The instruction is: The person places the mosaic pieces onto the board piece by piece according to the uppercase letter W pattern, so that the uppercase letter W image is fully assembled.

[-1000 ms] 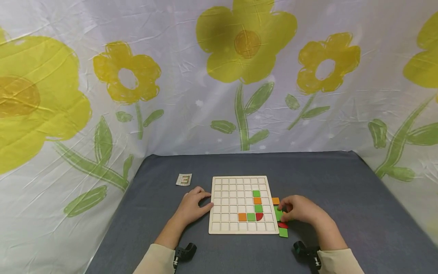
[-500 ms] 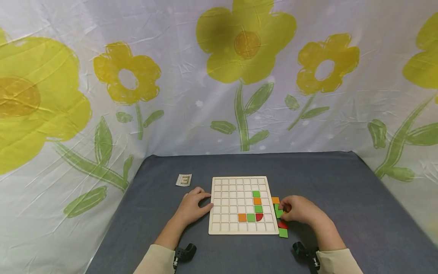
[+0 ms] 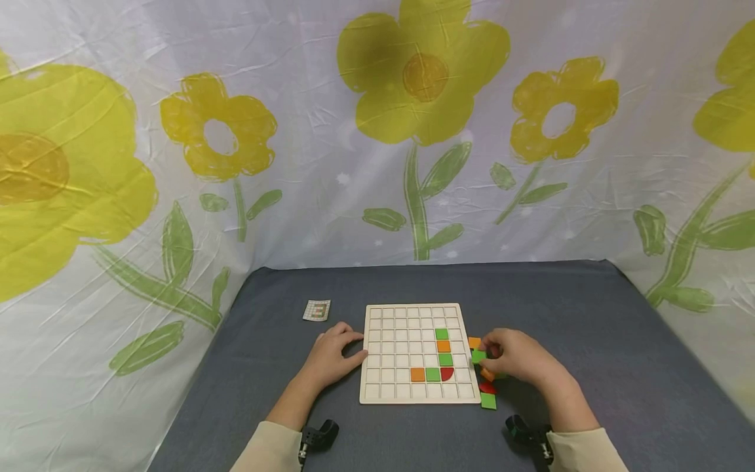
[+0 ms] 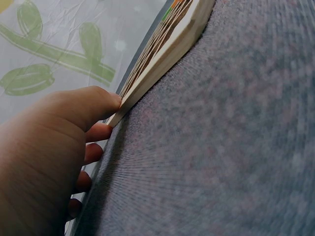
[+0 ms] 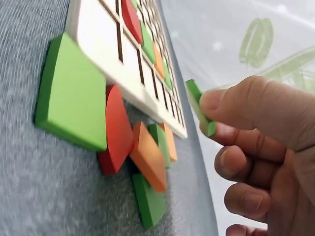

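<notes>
A pale wooden grid board (image 3: 389, 367) lies on the grey table, its edge also in the left wrist view (image 4: 162, 54). Green, orange and red tiles (image 3: 444, 359) sit in its right-hand cells. My right hand (image 3: 514, 357) pinches a small green tile (image 3: 478, 356) between thumb and fingers, lifted just off the table by the board's right edge; that green tile (image 5: 199, 105) shows clearly in the right wrist view. My left hand (image 3: 332, 354) rests against the board's left edge, thumb (image 4: 93, 105) touching it, fingers relaxed.
Loose tiles lie right of the board: a green square (image 5: 71, 93), a red piece (image 5: 118, 130), an orange square (image 5: 150, 157) and more green ones (image 5: 150, 201). A small pattern card (image 3: 317, 309) lies far left. Flowered cloth walls surround the grey table (image 3: 619, 341).
My right hand has lifted a green tile out of the loose pile and moved slightly up and left toward the board. An orange tile beneath is now uncovered. The left hand stayed still.
</notes>
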`<state>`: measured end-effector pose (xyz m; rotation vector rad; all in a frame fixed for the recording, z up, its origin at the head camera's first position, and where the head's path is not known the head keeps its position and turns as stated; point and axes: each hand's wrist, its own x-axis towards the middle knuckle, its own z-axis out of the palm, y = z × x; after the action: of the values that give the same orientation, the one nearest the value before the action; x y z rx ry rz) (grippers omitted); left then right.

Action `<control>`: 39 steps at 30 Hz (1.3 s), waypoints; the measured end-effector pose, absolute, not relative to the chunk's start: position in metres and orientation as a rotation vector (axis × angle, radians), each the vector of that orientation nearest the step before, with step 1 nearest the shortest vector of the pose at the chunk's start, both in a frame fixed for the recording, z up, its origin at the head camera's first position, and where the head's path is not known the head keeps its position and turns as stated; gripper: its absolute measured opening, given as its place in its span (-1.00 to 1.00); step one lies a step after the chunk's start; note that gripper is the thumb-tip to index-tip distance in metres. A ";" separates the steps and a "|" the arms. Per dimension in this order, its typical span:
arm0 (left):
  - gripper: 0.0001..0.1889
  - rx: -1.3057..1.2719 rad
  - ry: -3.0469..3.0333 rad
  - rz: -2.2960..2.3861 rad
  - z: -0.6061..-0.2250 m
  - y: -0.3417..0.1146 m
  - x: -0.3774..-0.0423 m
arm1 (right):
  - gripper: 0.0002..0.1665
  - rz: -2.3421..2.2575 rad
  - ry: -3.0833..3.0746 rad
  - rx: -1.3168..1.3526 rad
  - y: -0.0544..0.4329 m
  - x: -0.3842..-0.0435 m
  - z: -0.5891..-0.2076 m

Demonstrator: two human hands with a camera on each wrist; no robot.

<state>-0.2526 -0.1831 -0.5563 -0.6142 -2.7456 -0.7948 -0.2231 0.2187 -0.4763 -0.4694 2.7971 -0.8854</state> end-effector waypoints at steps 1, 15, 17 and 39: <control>-0.65 -0.612 -2.745 -0.792 -0.556 -0.183 -0.253 | -0.80 -0.884 2.800 -0.468 0.217 -0.223 -0.475; -0.65 -0.617 -2.743 -0.812 -0.557 -0.183 -0.252 | -0.79 -0.813 2.871 -0.597 0.193 -0.233 -0.468; -0.65 -0.621 -2.742 -0.807 -0.558 -0.183 -0.252 | -0.79 -0.827 2.856 -0.625 0.188 -0.234 -0.466; -0.65 -0.634 -2.731 -0.818 -0.556 -0.184 -0.252 | -0.89 -0.596 2.892 -0.870 0.111 -0.240 -0.488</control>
<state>-0.2524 -0.1842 -0.5557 -0.6342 -2.7312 -0.8176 -0.2398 0.1114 -0.4881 -0.8701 2.8922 -0.5955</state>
